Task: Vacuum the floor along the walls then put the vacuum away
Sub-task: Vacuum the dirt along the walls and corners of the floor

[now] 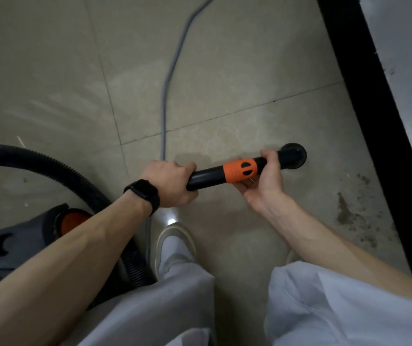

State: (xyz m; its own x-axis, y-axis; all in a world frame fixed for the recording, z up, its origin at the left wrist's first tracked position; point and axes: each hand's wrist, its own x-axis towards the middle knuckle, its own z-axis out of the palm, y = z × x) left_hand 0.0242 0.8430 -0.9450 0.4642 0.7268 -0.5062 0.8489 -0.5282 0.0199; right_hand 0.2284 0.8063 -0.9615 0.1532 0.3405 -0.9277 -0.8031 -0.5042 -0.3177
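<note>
Vacuum wand low near skirting, left hand wrapped round rear, right hand curled round front by orange collar; possible snag on grey cord near feet, jerking nozzle off line.

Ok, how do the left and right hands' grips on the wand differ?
The left hand wraps over the wand at its black rear, knuckles up, a watch on its wrist; the right hand cups it from below past the orange collar, near the nozzle. Both grip the wand.
</note>
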